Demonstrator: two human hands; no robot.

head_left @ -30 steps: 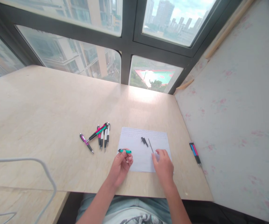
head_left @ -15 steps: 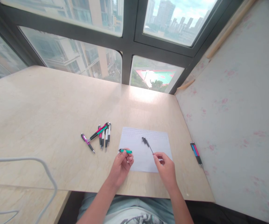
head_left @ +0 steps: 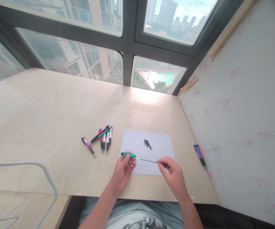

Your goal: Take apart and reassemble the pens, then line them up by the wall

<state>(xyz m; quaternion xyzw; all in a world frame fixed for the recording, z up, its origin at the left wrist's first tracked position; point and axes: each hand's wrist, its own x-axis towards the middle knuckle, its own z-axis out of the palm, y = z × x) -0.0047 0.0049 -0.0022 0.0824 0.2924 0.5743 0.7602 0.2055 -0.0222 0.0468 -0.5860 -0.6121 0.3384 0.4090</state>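
The fingers (head_left: 130, 163) of the left hand (head_left: 124, 170) are clenched around a green pen barrel (head_left: 128, 155), held over the near-left corner of a sheet of paper (head_left: 162, 149). The right hand (head_left: 173, 175) pinches one end of a thin dark refill (head_left: 148, 160). Its free end points at the barrel, near but apart. Small black parts (head_left: 147, 143) lie on the paper. A pile of pens (head_left: 102, 136) lies to the left on the worktop (head_left: 44, 111), and two more pens (head_left: 200, 155) to the right.

Teal pen barrel (head_left: 128, 155), short, dark at its left tip, held near level in the left hand's (head_left: 124, 168) fingertips over the white sheet's (head_left: 161, 143) near-left corner; thin dark refill (head_left: 148, 161), straight, almost level, right end pinched by the right hand (head_left: 173, 173), free tip just beside the barrel.
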